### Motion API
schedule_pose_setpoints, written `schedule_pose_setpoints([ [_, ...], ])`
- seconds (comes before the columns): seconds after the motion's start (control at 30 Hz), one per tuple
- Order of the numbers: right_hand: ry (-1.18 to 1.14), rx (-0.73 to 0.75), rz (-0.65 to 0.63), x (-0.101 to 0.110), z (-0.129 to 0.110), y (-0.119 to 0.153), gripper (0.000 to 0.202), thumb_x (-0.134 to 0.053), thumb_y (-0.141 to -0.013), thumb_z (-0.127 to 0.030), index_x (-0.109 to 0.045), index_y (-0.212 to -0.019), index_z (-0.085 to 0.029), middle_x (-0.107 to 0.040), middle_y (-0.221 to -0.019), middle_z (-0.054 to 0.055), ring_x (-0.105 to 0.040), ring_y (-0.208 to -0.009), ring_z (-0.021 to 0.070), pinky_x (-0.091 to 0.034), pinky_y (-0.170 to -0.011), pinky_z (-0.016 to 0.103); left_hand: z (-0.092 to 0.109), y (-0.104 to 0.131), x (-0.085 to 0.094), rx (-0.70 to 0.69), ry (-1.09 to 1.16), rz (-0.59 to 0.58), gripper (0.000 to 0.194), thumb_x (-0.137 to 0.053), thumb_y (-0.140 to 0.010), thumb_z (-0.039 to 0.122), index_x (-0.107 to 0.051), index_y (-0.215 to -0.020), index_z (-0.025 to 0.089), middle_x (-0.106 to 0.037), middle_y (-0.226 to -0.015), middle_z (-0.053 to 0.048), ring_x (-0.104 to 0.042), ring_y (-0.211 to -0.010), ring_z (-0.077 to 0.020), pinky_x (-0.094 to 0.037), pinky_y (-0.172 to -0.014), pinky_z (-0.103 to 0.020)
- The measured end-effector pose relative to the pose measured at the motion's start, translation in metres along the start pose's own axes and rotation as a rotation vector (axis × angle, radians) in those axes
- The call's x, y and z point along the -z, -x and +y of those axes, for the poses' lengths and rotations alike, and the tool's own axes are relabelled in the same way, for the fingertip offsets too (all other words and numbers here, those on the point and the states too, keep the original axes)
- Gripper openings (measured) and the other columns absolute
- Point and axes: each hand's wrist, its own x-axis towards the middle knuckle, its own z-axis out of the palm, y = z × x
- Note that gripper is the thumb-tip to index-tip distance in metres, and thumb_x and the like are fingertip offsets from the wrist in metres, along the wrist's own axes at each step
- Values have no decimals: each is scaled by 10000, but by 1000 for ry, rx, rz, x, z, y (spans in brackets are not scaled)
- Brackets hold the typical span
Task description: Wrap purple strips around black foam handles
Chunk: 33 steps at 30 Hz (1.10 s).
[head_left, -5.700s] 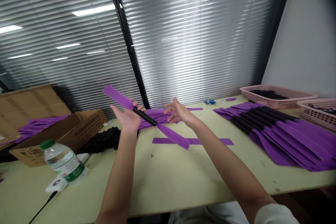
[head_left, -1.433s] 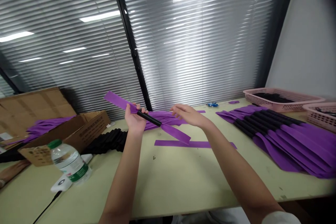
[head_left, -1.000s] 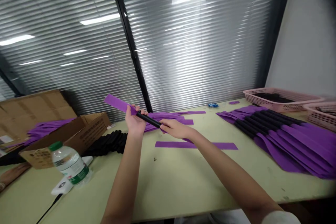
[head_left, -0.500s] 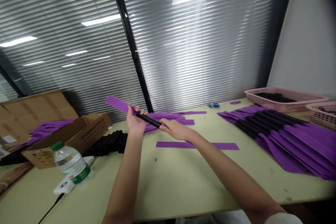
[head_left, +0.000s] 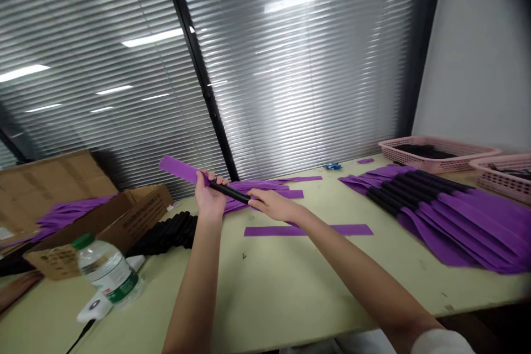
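A slim black sleeve is held up over the table, tilted down to the right. My left hand is closed around its left end, where a flat purple strap sticks out past the thumb. At the other end, the fingers of my right hand pinch the sleeve. Some purple strap shows under my right wrist, but how it joins the sleeve is hidden. Below lies a single purple strip, partly covered by my right forearm. Behind my hands is a loose pile of purple strips.
Left stand a cardboard box, black sleeves, a water bottle and a white device with a cable. Another person's arm rests far left. Right are purple straps with black sleeves and pink baskets.
The view has shifted slightly, so most things sit a little further left. Both hands keep the same hold on the sleeve and strap.
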Motion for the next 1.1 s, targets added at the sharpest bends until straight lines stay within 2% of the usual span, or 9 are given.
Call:
schedule_pose_setpoints([
  [0.3, -533, -25, -155, 5, -6, 3, 276, -490, -954, -437, -569, -1047, -189, -686, -966, 42, -656, -754, 122, -533, -687, 247, -11, 10, -5, 34, 63, -123, 367, -400, -952, 529, -491, -802, 206, -391, -512, 65, -527, -528, -110, -468, -597, -239],
  [0.4, -510, -34, -172, 10, -8, 3, 249, -558, -920, -389, -572, -1061, -185, -671, -891, 27, -641, -676, 110, -539, -651, 244, -16, 14, -8, -18, -45, -48, 510, -410, -858, 702, -537, -982, 224, -551, -652, 17, -633, -700, -161, -524, -737, -323],
  [0.47, -410, -33, -64, 22, -8, 7, 257, -580, -903, -380, -586, -1072, -187, -653, -867, 20, -625, -664, 112, -525, -623, 238, -18, 15, -8, -51, -143, -17, 586, -426, -825, 736, -477, -1192, 282, -645, -950, -57, -661, -910, -220, -527, -806, -384],
  [0.57, -161, -44, 168, 54, -6, 23, 317, -558, -904, -422, -600, -1132, -206, -641, -829, 13, -590, -650, 125, -474, -573, 236, -17, 14, -5, -41, -257, -3, 682, -473, -842, 682, -256, -1411, 373, -539, -1294, -120, -608, -1110, -271, -530, -833, -405],
  [0.7, 117, -21, 602, 114, 5, 64, 322, -529, -908, -434, -628, -1104, -198, -643, -815, 13, -567, -671, 146, -443, -617, 262, -16, 10, -1, 37, -343, 11, 776, -496, -854, 640, -97, -1474, 398, -434, -1416, -107, -543, -1207, -276, -523, -904, -427],
  [0.8, 371, -93, 996, 158, 26, 102, 330, -536, -893, -417, -635, -1113, -192, -664, -915, 45, -598, -773, 186, -460, -716, 304, -18, 9, 0, 101, -398, 29, 735, -482, -869, 626, -140, -1470, 379, -430, -1419, -113, -533, -1215, -288, -520, -915, -444],
  [0.87, 567, -214, 1100, 181, 43, 129, 364, -540, -884, -418, -625, -1159, -194, -670, -1020, 79, -613, -903, 231, -461, -806, 341, -22, 10, -1, 140, -428, 46, 676, -460, -887, 606, -185, -1457, 369, -452, -1393, -123, -551, -1188, -293, -527, -897, -448],
  [0.97, 809, -561, 1037, 197, 75, 168, 456, -513, -892, -462, -577, -1250, -188, -655, -1111, 140, -612, -974, 293, -461, -819, 394, -29, 12, 0, 186, -480, 40, 628, -453, -904, 577, -207, -1444, 372, -490, -1349, -120, -574, -1148, -283, -536, -870, -439],
  [1.1, 964, -1030, 597, 179, 121, 213, 343, -464, -933, -385, -642, -1082, -133, -661, -1037, 196, -637, -946, 338, -458, -752, 418, -42, 14, 4, 260, -559, 17, 622, -472, -909, 545, -211, -1438, 346, -515, -1317, -130, -589, -1104, -271, -542, -830, -418],
])
